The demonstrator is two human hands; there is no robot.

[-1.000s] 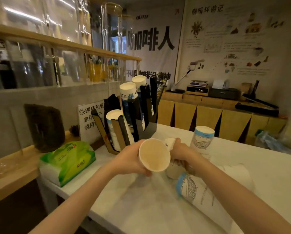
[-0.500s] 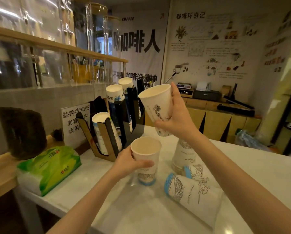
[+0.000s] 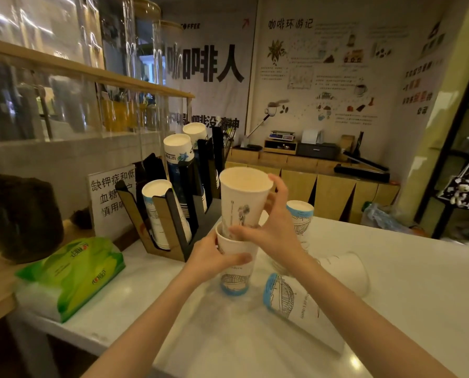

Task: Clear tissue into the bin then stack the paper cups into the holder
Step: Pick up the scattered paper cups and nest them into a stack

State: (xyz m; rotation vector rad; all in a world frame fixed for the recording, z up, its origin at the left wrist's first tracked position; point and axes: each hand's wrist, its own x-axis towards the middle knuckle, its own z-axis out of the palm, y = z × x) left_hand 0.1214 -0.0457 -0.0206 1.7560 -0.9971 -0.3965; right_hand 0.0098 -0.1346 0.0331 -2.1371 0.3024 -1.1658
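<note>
My left hand (image 3: 214,259) grips an upright white paper cup (image 3: 234,276) with a blue base band, held just above the white counter. In my right hand (image 3: 271,227) is a second white paper cup (image 3: 241,197), its bottom partly sunk into the mouth of the first. Two more cups lie on their sides to the right, one blue-rimmed (image 3: 290,298) and one plain white (image 3: 345,271). An upside-down cup (image 3: 300,216) stands behind my right hand. The black and wood cup holder (image 3: 173,214) at the left back holds several stacked cups.
A green tissue pack (image 3: 72,274) lies on the counter's left edge. A printed sign (image 3: 110,197) leans behind the holder. A dark sack (image 3: 18,216) sits on the wooden ledge. A glass shelf with jars runs along the left wall.
My right hand has brought its cup down from above and set its base into the cup in my left hand. The left cup has risen slightly.
</note>
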